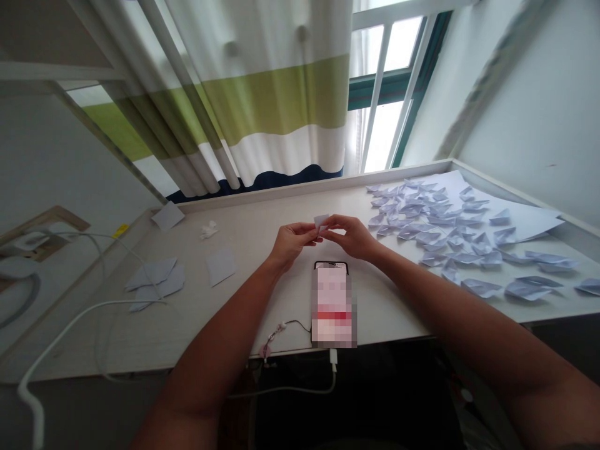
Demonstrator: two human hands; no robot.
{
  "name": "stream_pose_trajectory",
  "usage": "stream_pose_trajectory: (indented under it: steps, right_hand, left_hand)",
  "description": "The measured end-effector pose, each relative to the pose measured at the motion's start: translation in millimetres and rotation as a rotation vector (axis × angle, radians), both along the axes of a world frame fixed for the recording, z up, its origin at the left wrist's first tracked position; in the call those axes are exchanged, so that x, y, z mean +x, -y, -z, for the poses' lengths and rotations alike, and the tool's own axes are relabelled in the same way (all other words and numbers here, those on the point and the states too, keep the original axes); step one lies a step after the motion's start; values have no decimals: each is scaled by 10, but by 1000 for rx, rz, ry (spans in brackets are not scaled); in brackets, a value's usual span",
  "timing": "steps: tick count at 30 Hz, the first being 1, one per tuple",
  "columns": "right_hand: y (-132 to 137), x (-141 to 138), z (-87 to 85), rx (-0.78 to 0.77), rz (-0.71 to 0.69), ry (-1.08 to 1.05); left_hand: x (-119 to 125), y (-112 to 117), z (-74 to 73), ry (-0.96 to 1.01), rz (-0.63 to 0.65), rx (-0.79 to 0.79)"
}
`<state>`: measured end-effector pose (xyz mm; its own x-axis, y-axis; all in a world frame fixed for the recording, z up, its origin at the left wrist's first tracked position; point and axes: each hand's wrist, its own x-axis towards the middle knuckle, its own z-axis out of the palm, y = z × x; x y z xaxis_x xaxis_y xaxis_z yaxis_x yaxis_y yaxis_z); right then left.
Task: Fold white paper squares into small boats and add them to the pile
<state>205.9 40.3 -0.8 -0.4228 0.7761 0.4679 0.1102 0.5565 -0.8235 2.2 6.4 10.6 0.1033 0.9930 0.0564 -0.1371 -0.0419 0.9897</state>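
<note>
Between my two hands is a small folded piece of white paper, held above the white desk. My left hand pinches its lower left side, fingers closed. From the right, my right hand grips the same paper between thumb and fingers. The fingertips of both hands nearly meet and cover part of the folds. Just below the hands lies a phone, its screen blurred out.
Many folded paper boats cover the right side, some on large white sheets. Paper squares and stacked sheets lie left, near crumpled paper. A charging cable runs from the phone; a white cable crosses the left.
</note>
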Motion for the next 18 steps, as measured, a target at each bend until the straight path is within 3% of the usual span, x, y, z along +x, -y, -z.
stream_pose_trajectory:
  steps: [9,18]
  right_hand:
    - [-19,-25,-19,-200,45,-212]
    - [4,-25,-34,-199,39,-209]
  left_hand:
    - [33,22,-15,69,78,34]
    - [5,64,-46,9,86,-29]
